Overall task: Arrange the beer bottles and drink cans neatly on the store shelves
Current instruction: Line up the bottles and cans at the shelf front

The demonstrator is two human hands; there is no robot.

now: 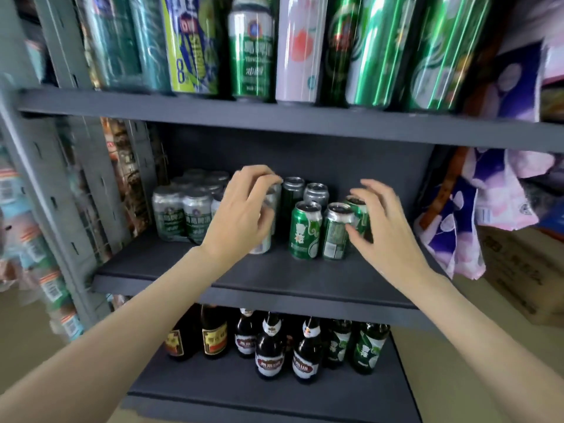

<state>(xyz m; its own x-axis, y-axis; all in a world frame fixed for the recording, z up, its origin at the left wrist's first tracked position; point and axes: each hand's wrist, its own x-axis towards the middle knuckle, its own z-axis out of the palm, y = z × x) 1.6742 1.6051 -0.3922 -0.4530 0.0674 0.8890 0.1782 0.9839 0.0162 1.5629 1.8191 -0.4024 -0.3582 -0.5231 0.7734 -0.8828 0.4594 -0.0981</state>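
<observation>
On the dark middle shelf [244,288] stand several loose cans: a green can [305,230], a grey-green can [335,233], and behind them a dark can [291,193] and a grey can [316,193]. My left hand [244,209] curls round a silver can [262,247] left of that group and hides most of it. My right hand [381,221] wraps its thumb and fingers round another green can [360,213] at the group's right end. A shrink-wrapped pack of silver cans [183,209] sits at the shelf's left.
Tall cans [253,56] line the upper shelf. Beer bottles [271,346] stand on the lower shelf. Purple and pink floral packs [488,193] hang at the right, above a cardboard box [525,270]. A grey shelf upright [76,193] borders the left.
</observation>
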